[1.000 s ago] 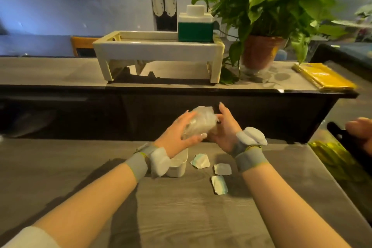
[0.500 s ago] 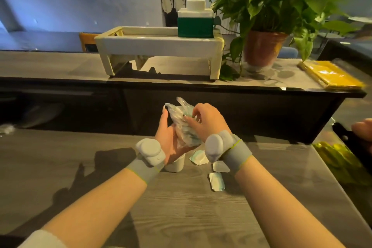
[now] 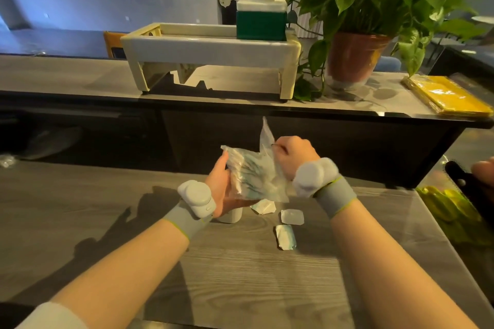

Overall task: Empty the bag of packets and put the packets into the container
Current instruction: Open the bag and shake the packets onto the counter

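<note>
Just above the small white container (image 3: 232, 217), the left hand (image 3: 222, 189) cups a clear plastic bag (image 3: 267, 181) of white-teal packets (image 3: 248, 171); the right hand (image 3: 292, 153) pinches its top. Three loose packets (image 3: 292, 216) lie right of the container.

Both bare forearms reach forward and converge. Left hand (image 3: 220, 189): palm inward, thumb up, fingers cupped under the bag (image 3: 254, 171). Right hand (image 3: 292, 155): higher, back to camera, fingers curled, pinching the bag's top. Grey wristbands (image 3: 335, 196) with white pods (image 3: 312, 176) on both wrists.

Right hand (image 3: 292, 157) pulled bag (image 3: 254, 173) open
</note>
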Demonstrator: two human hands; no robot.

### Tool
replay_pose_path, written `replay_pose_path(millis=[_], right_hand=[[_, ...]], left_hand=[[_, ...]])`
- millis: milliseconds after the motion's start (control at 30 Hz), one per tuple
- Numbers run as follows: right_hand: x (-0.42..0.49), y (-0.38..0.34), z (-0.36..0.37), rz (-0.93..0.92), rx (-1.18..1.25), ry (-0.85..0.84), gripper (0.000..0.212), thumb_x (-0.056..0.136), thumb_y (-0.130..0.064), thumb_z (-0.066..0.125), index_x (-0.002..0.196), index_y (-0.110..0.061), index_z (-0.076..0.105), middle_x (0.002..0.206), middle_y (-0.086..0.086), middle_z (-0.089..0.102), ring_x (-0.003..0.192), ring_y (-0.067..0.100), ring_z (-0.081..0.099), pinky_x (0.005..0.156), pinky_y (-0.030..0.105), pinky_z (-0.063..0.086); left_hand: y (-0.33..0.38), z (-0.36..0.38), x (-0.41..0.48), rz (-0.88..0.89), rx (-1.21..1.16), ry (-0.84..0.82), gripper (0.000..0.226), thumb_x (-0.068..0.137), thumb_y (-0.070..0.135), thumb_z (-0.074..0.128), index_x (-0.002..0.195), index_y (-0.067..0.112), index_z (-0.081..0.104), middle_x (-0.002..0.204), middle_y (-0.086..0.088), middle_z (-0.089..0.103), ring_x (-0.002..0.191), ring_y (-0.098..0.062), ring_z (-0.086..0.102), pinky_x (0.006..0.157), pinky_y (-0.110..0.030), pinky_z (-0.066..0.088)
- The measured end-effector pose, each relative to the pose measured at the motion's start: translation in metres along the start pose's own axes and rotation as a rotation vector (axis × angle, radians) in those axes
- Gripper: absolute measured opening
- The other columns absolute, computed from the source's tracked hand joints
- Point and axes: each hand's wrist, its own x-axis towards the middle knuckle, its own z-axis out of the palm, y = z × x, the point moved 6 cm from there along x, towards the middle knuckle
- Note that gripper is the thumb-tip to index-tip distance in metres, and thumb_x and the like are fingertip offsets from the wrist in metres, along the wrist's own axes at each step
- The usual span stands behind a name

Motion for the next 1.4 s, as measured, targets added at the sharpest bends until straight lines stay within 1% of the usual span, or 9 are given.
replay_pose_path(millis=[133,233,300,367,467,667,867,1100,1400], right_hand=[[-0.004,0.023,-0.009,0.036,0.368,0.013,0.034,0.096,-0.019,0.044,0.095,0.008,0.063,0.079,0.014,0.054,0.076,0.024,0.049,0.061,0.027,0.038],[-0.010,0.032,-0.002,0.091,0.680,-0.032,0.029,0.096,-0.018,0.045,0.082,0.000,0.064,0.072,0.010,0.052,0.072,0.021,0.049,0.062,0.023,0.039],[-0.013,0.028,0.008,0.108,0.783,-0.089,0.028,0.096,-0.015,0.045,0.074,-0.005,0.060,0.064,0.005,0.050,0.061,0.015,0.048,0.057,0.021,0.041],[-0.015,0.028,0.020,0.131,0.763,-0.103,0.024,0.095,-0.012,0.047,0.076,-0.001,0.058,0.058,0.005,0.046,0.052,0.013,0.042,0.053,0.021,0.037],[-0.018,0.037,0.038,0.228,0.789,-0.088,0.018,0.091,-0.011,0.051,0.079,-0.002,0.060,0.057,0.006,0.046,0.051,0.013,0.041,0.050,0.020,0.038],[-0.024,0.066,0.070,0.410,0.927,-0.141,0.027,0.086,-0.008,0.056,0.060,-0.009,0.058,0.052,0.004,0.042,0.046,0.010,0.035,0.044,0.018,0.030],[-0.028,0.081,0.100,0.554,0.934,-0.235,0.027,0.084,-0.012,0.062,0.057,-0.012,0.061,0.055,0.002,0.045,0.051,0.011,0.034,0.051,0.022,0.028],[-0.021,0.082,0.113,0.443,0.952,-0.206,0.030,0.085,-0.019,0.064,0.057,-0.012,0.060,0.051,0.001,0.043,0.049,0.012,0.034,0.049,0.023,0.030],[-0.026,0.095,0.116,0.495,1.227,0.115,0.042,0.091,-0.021,0.055,0.050,-0.015,0.050,0.043,-0.002,0.038,0.048,0.012,0.030,0.051,0.024,0.029]], left_hand=[[-0.015,-0.011,0.002,-0.094,0.274,0.057,0.056,0.092,0.056,0.031,0.120,0.015,0.057,0.115,-0.011,0.065,0.093,-0.024,0.068,0.065,-0.030,0.058],[-0.018,-0.025,0.011,-0.072,0.469,0.247,0.034,0.089,0.047,0.047,0.096,0.016,0.060,0.111,-0.010,0.063,0.097,-0.027,0.060,0.078,-0.035,0.051],[-0.008,-0.026,0.018,0.054,0.672,0.345,0.031,0.091,0.041,0.047,0.100,0.014,0.057,0.107,-0.008,0.059,0.096,-0.024,0.059,0.083,-0.033,0.047],[0.004,-0.011,0.019,0.210,0.770,0.323,0.033,0.094,0.040,0.042,0.104,0.011,0.056,0.098,-0.006,0.060,0.083,-0.017,0.061,0.077,-0.022,0.050],[0.016,0.008,0.015,0.355,0.852,0.230,0.038,0.091,0.049,0.040,0.077,0.017,0.055,0.074,-0.002,0.057,0.065,-0.014,0.056,0.064,-0.026,0.048],[-0.007,0.014,0.024,0.338,1.255,0.027,0.041,0.078,0.060,0.054,0.063,0.022,0.047,0.062,0.002,0.051,0.059,-0.014,0.050,0.063,-0.029,0.046],[-0.029,-0.003,0.033,0.258,1.271,-0.044,0.036,0.087,0.032,0.059,0.056,0.021,0.044,0.053,0.003,0.046,0.051,-0.010,0.046,0.057,-0.023,0.042],[-0.033,-0.008,0.030,0.362,1.297,-0.040,0.044,0.096,0.030,0.042,0.053,0.020,0.036,0.052,0.003,0.038,0.049,-0.010,0.037,0.056,-0.022,0.035],[-0.038,-0.045,0.031,0.378,0.638,0.274,0.046,0.098,0.025,0.038,0.055,0.011,0.049,0.040,0.005,0.050,0.038,-0.007,0.043,0.041,-0.019,0.039]])
